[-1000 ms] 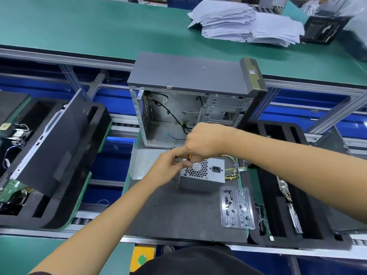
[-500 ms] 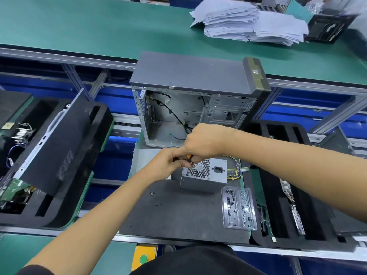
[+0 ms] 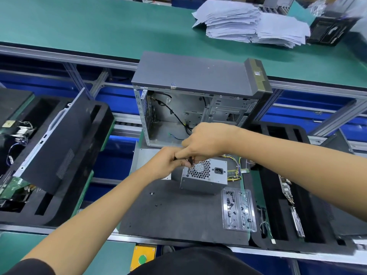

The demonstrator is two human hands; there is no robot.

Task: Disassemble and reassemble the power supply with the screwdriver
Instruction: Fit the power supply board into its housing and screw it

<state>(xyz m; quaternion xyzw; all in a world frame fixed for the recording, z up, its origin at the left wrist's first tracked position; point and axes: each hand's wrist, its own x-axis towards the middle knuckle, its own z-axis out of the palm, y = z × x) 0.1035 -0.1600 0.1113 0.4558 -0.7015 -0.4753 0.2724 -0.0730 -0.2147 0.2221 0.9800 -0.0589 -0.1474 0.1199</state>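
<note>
2 hands, left hand (image 3: 164, 163) and right hand (image 3: 206, 140), grip a screwdriver (image 3: 189, 165) on the power supply (image 3: 204, 175); open computer case (image 3: 196, 100) behind, screw tray (image 3: 238, 209) beside it.

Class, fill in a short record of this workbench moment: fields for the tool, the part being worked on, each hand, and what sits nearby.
Tool: screwdriver, tip at the left corner of the grille face
Part: power supply, on the dark mat, outside the case
Right hand: closed over the screwdriver's top
Left hand: pinching the shaft lower down
Behind: open computer case
Right of part: clear screw tray
</note>
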